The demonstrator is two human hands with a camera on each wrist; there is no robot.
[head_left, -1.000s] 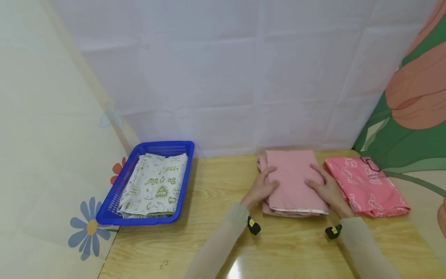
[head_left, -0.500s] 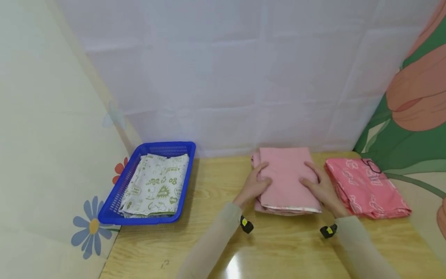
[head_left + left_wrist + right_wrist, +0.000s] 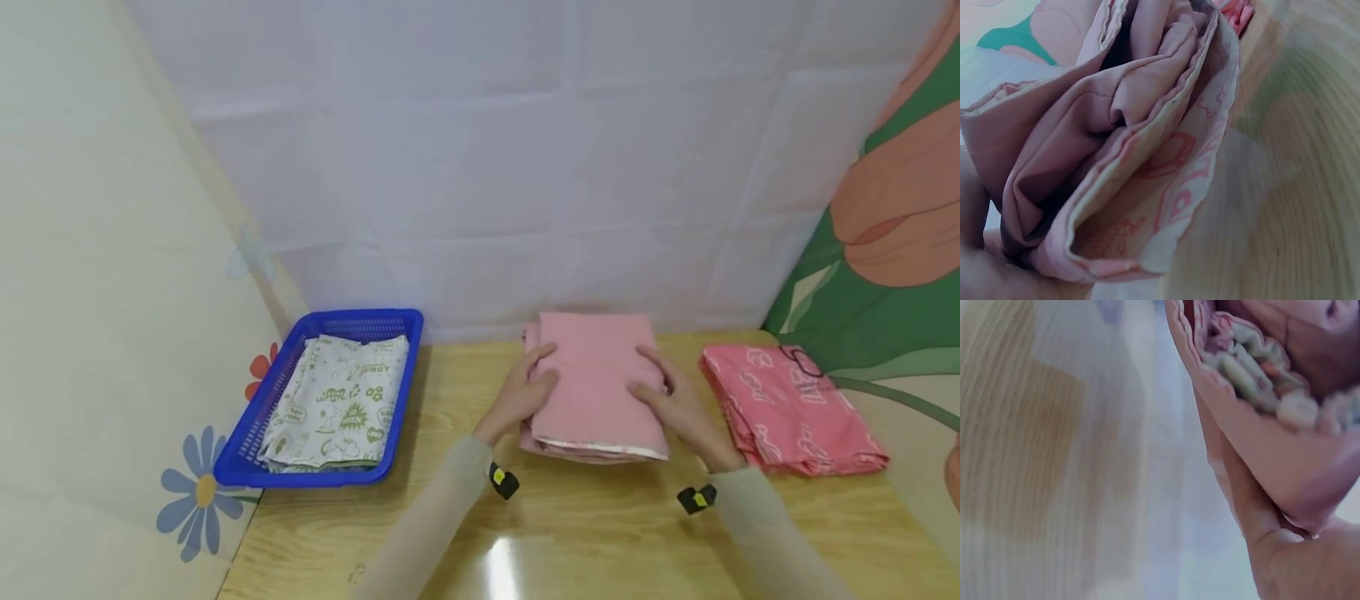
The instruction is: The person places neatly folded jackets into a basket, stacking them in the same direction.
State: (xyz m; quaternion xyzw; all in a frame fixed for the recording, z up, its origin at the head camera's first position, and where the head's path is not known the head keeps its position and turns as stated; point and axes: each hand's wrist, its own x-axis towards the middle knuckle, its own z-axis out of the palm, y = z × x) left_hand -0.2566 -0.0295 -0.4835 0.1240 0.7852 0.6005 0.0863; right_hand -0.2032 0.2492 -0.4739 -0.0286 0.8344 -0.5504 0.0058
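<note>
A folded pink cloth (image 3: 596, 383) is held between my two hands, its layers stacked and its near edge showing a white strip. My left hand (image 3: 519, 396) grips its left side, thumb on top. On the opposite side my right hand (image 3: 681, 408) grips it the same way, fingers partly hidden. From the left wrist, the cloth's folds (image 3: 1079, 119) hang open over the wooden surface, and a printed whitish inner face with pink lettering shows. In the right wrist view my right hand (image 3: 1304, 562) holds the pink edge, with bunched patterned layers inside.
A blue plastic basket (image 3: 228, 462) stands at the left, with a folded white cloth (image 3: 337, 408) printed in green inside. A folded bright pink patterned cloth (image 3: 795, 412) lies on the wooden table (image 3: 600, 533) at the right. A white sheet (image 3: 465, 167) hangs behind.
Both hands have carried the folded pink cloth leftward, away from the bright pink cloth. The basket and the bright pink cloth stay put.
</note>
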